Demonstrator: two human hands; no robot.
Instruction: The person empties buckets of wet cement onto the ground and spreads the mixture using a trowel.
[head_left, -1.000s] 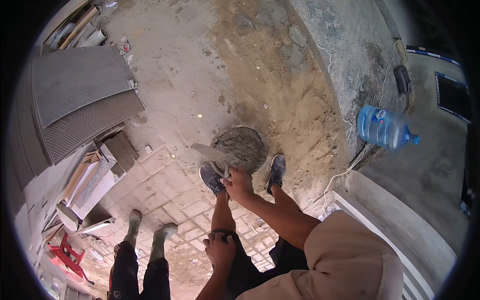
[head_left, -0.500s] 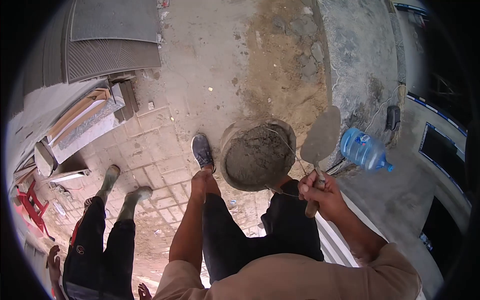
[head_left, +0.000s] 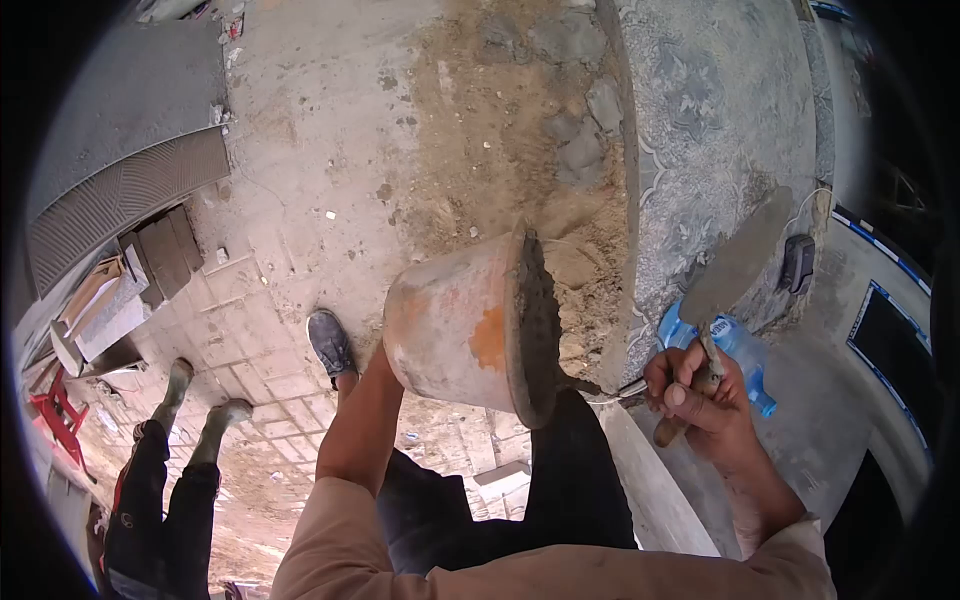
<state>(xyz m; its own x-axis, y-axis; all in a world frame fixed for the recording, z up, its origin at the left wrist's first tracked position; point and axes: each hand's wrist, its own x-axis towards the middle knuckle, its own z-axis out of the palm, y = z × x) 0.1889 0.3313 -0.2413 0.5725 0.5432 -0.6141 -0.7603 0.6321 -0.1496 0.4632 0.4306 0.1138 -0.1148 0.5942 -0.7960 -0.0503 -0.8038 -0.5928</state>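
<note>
A mortar-smeared bucket is tilted on its side in front of me, its mouth facing right. Wet grey mortar shows at the mouth. My left forearm reaches to the bucket's base, where the bucket hides my left hand and its fingers. To the right of the bucket, my right hand is closed round the handle of a trowel, its mortar-coated blade pointing up and away. Part of a thin bucket handle shows beside the rim, but its far end is unclear.
Behind the trowel lies a blue water bottle. A patterned slab runs along the sandy strip. Boards lean at the left. Another person's legs stand at lower left, near a red chair.
The bucket came up from the ground between my feet and has turned onto its side. My left hand went from my knee to behind the bucket. The trowel moved right and rose.
</note>
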